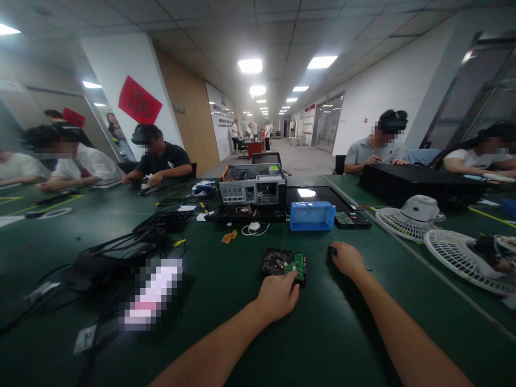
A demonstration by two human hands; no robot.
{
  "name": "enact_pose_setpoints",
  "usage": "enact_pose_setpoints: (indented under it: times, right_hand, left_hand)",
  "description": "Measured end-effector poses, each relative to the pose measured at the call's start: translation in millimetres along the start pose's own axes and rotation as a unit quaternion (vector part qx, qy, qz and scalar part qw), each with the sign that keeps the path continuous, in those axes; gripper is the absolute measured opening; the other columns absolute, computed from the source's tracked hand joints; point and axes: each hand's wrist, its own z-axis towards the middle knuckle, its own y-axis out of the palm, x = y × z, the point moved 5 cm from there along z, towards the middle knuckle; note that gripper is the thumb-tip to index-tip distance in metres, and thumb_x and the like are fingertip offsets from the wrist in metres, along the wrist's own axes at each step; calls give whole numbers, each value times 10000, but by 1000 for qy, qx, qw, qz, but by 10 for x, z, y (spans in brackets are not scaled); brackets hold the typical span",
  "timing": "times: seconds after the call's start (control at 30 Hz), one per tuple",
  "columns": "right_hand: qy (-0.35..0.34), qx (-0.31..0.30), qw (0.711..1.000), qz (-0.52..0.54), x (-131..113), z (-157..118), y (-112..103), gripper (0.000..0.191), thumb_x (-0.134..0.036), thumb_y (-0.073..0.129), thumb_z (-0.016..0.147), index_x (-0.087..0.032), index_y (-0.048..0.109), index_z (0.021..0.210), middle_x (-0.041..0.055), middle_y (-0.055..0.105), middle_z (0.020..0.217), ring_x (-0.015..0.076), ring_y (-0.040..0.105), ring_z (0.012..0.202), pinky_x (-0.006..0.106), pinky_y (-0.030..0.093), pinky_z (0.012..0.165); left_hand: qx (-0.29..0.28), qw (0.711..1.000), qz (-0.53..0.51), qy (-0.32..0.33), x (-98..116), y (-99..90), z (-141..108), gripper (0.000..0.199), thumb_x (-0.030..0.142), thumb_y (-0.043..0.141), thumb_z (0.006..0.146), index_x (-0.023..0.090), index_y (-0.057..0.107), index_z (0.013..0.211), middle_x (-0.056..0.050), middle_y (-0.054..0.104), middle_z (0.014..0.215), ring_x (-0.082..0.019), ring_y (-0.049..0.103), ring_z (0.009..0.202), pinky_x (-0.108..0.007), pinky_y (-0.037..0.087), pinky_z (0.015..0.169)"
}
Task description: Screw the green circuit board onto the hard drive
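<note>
A hard drive with a green circuit board (282, 262) lies on the green table (226, 322), in front of me. At its near right edge, my left hand (279, 294) grips it, fingers bent over the board's side. To the right, my right hand (345, 259) rests on the table with its fingers curled round a small dark object (332, 250); a thin metal tip shows near the wrist. Beyond the hands stand a blue plastic bin (313, 216) and an opened computer case (253, 188).
Another circuit board (352, 219) lies right of the bin. Fan grilles (405, 221) sit at the right, beside a large black case (419, 181). Black straps and cables (108, 258) spread at the left. Several people work around the table.
</note>
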Motion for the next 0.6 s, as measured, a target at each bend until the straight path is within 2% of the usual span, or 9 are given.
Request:
enact_pose_setpoints:
  times: [0.17,0.43,0.6]
  right_hand:
    - [6,-3,1000,-6,5,3,10,452,-149,541,855,-173,684,1284,122,679,1359,276,641,1249,364,460,1088]
    - [26,2,999,-22,65,170,91,683,-122,553,844,-114,461,1521,182,420,1604,304,484,1430,402,388,1180]
    - [15,-65,997,-25,165,444,182,814,-85,586,796,-57,352,1574,239,378,1610,322,389,1499,416,341,1217]
  left_hand:
    - [-4,1000,-8,-1,-13,-4,-6,409,361,441,1016,217,525,1389,-82,756,1019,-250,732,909,-374,559,821]
    - [-17,1000,6,-6,-25,-41,-22,421,392,448,1006,229,515,1388,-87,752,1067,-277,727,946,-425,565,864]
    - [-26,1000,-5,5,-19,-91,-38,430,400,437,1010,220,506,1395,-94,751,1074,-277,731,941,-429,573,858]
